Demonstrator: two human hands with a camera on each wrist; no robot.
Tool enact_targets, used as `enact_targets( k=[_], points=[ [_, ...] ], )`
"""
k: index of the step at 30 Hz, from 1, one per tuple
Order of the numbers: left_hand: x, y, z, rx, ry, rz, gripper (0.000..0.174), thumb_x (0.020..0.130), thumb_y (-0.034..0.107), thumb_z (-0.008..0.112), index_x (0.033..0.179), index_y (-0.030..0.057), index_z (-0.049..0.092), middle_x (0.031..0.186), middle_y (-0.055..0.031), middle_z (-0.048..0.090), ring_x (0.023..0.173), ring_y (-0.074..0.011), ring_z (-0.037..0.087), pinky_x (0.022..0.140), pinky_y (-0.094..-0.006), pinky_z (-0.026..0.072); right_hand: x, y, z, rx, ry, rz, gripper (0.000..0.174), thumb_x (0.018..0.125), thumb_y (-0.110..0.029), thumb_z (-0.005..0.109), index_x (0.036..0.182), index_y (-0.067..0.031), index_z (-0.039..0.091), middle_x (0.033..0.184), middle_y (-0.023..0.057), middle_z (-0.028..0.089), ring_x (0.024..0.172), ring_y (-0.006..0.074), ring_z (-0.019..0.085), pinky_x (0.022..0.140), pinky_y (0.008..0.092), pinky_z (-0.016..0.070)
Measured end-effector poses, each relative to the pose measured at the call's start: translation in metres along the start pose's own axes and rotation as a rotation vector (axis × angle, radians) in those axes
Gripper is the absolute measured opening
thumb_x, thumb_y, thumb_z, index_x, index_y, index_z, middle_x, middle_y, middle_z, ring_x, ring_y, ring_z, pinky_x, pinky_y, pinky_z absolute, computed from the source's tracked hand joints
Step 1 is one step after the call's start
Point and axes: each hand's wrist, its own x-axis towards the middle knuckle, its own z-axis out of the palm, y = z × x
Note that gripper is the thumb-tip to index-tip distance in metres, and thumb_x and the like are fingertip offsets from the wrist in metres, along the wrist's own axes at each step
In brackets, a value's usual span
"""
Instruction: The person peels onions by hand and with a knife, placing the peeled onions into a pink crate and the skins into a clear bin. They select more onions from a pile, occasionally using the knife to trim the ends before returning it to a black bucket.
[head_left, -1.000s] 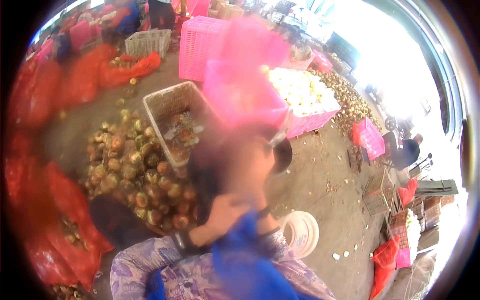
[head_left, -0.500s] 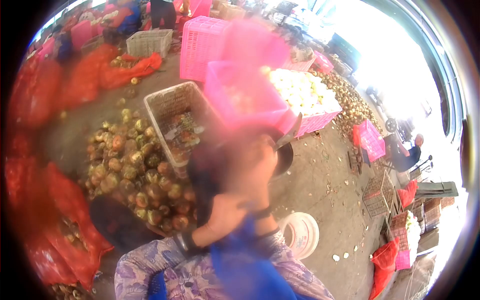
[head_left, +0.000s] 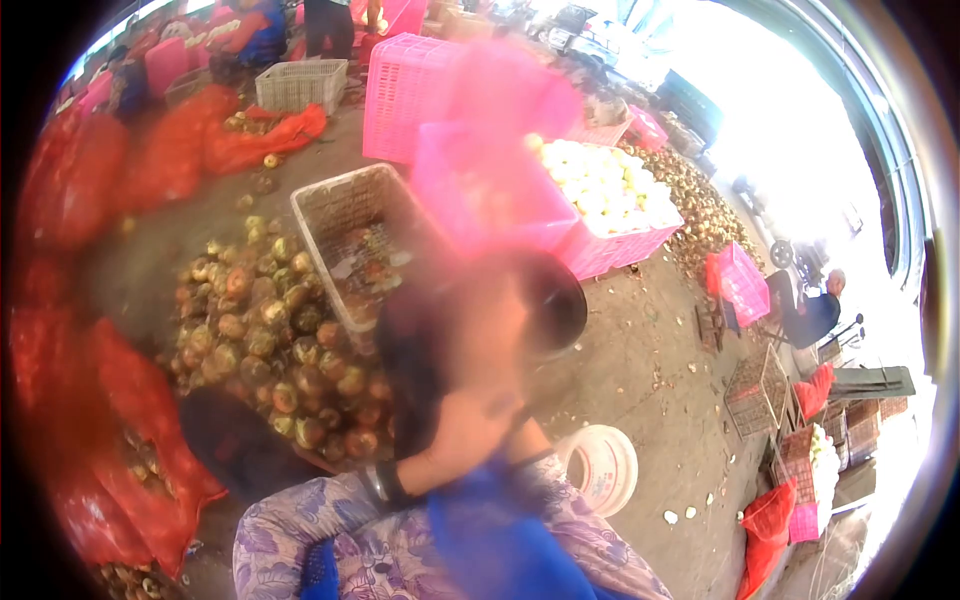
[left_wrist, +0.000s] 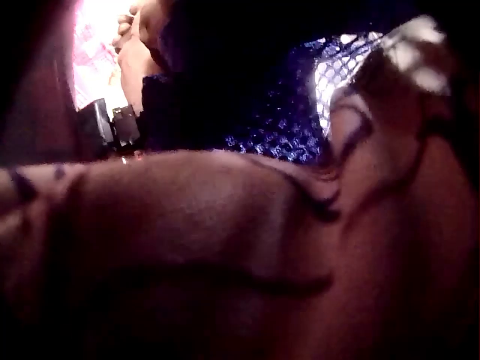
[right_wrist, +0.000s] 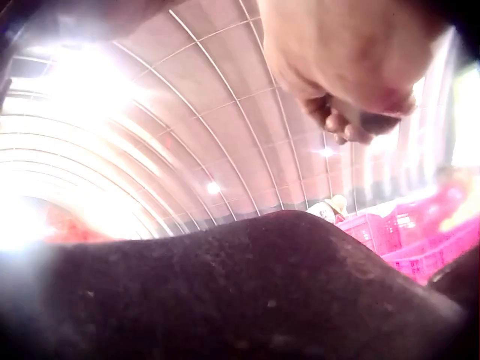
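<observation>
In the head view my left hand (head_left: 465,430) lies across the right forearm near its wrist. Its fingers are blurred there, and I cannot tell whether they grip the wrist. My right hand (head_left: 495,325) reaches forward over the dark trouser leg (head_left: 415,370), smeared by blur. Seen from the right wrist, the right hand (right_wrist: 352,60) has its fingers curled round a dark handle (right_wrist: 377,122); its blade is hidden in that view. Patterned cloth (left_wrist: 187,225) fills most of the left wrist view. A heap of brown onions (head_left: 255,340) lies left of the legs.
A grey crate (head_left: 310,235) with scraps stands ahead, beside pink crates (head_left: 490,185) and one full of peeled onions (head_left: 610,185). Red mesh sacks (head_left: 120,430) lie left. A white bucket (head_left: 597,470) stands close on the right. Another person (head_left: 815,310) sits farther right.
The left hand has moved right, onto the right wrist, covering the dark band there. A knife blade that showed beyond the right hand has dropped out of sight in the head view.
</observation>
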Motion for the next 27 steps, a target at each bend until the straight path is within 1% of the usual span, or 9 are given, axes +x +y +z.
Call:
enact_targets(
  k=[1,7,12,14,16,17,18,21,27],
  points=[
    [-0.001,0.003,0.000,0.026,-0.067,0.009,0.018,0.082,0.012,0.070,0.098,0.0036,0.069,0.094,-0.0184,0.065,0.086,-0.0389,0.063,0.074,-0.0397,0.0510,0.000,0.002,0.001,-0.016,-0.012,0.000,0.027,0.088,-0.015,0.061,0.111,-0.0018,0.063,0.097,0.0164,0.066,0.090,0.0304,0.063,0.080,0.0412,0.0489],
    [0.000,0.005,-0.013,0.098,-0.308,0.081,0.025,0.081,0.006,0.065,0.105,0.0042,0.067,0.096,-0.0180,0.066,0.090,-0.0385,0.064,0.075,-0.0415,0.0519,0.002,0.012,0.009,-0.027,-0.025,0.012,0.030,0.089,-0.017,0.062,0.114,-0.0009,0.063,0.096,0.0182,0.068,0.091,0.0336,0.065,0.083,0.0422,0.0491],
    [0.001,0.008,-0.017,0.042,-0.291,0.094,0.026,0.078,0.005,0.067,0.104,0.0032,0.068,0.096,-0.0189,0.067,0.088,-0.0381,0.065,0.076,-0.0400,0.0528,0.015,-0.009,-0.002,-0.182,-0.087,0.084,0.022,0.088,-0.014,0.064,0.107,-0.0028,0.065,0.086,0.0134,0.066,0.079,0.0208,0.062,0.073,0.0366,0.0494],
    [0.004,0.007,-0.021,0.040,-0.269,0.109,0.024,0.077,0.005,0.067,0.101,0.0022,0.069,0.093,-0.0191,0.067,0.086,-0.0371,0.066,0.075,-0.0387,0.0533,0.016,-0.015,-0.014,-0.159,-0.098,0.077,0.021,0.089,-0.014,0.063,0.107,-0.0025,0.064,0.085,0.0127,0.065,0.077,0.0200,0.061,0.071,0.0355,0.0488],
    [0.004,-0.002,-0.030,0.010,-0.167,-0.058,0.018,0.077,0.005,0.069,0.093,-0.0012,0.071,0.085,-0.0178,0.069,0.077,-0.0298,0.069,0.070,-0.0349,0.0534,0.017,-0.020,-0.028,-0.085,-0.103,0.060,0.020,0.089,-0.013,0.063,0.106,-0.0023,0.064,0.085,0.0119,0.064,0.075,0.0192,0.059,0.069,0.0343,0.0481],
    [0.004,-0.011,-0.032,-0.043,-0.036,-0.165,0.015,0.077,0.005,0.069,0.089,-0.0043,0.071,0.078,-0.0125,0.070,0.070,-0.0195,0.067,0.066,-0.0315,0.0528,0.015,-0.021,-0.034,-0.040,-0.104,0.057,0.020,0.089,-0.013,0.062,0.106,-0.0021,0.064,0.084,0.0116,0.063,0.074,0.0188,0.058,0.068,0.0337,0.0478],
    [0.007,-0.020,-0.041,-0.163,-0.057,-0.283,0.015,0.078,0.003,0.069,0.089,-0.0053,0.071,0.077,-0.0072,0.071,0.069,-0.0134,0.065,0.065,-0.0283,0.0523,0.014,-0.022,-0.042,0.009,-0.104,0.052,0.019,0.090,-0.013,0.062,0.105,-0.0020,0.063,0.084,0.0112,0.063,0.073,0.0184,0.057,0.067,0.0331,0.0474],
    [0.008,-0.035,-0.043,-0.671,-0.029,-0.642,0.011,0.077,-0.006,0.069,0.088,-0.0050,0.069,0.079,-0.0066,0.069,0.068,-0.0104,0.062,0.063,-0.0237,0.0507,0.011,-0.026,-0.059,0.126,-0.119,0.048,0.018,0.090,-0.012,0.061,0.105,-0.0016,0.063,0.083,0.0101,0.061,0.071,0.0172,0.055,0.064,0.0314,0.0464],
    [0.009,-0.023,-0.035,-0.737,-0.099,-0.714,0.011,0.077,-0.008,0.068,0.088,-0.0051,0.069,0.079,-0.0059,0.068,0.068,-0.0106,0.061,0.064,-0.0241,0.0510,0.011,-0.036,-0.071,0.317,-0.093,0.099,0.015,0.092,-0.011,0.059,0.103,-0.0008,0.062,0.081,0.0079,0.058,0.065,0.0148,0.050,0.058,0.0279,0.0444]
  ],
)
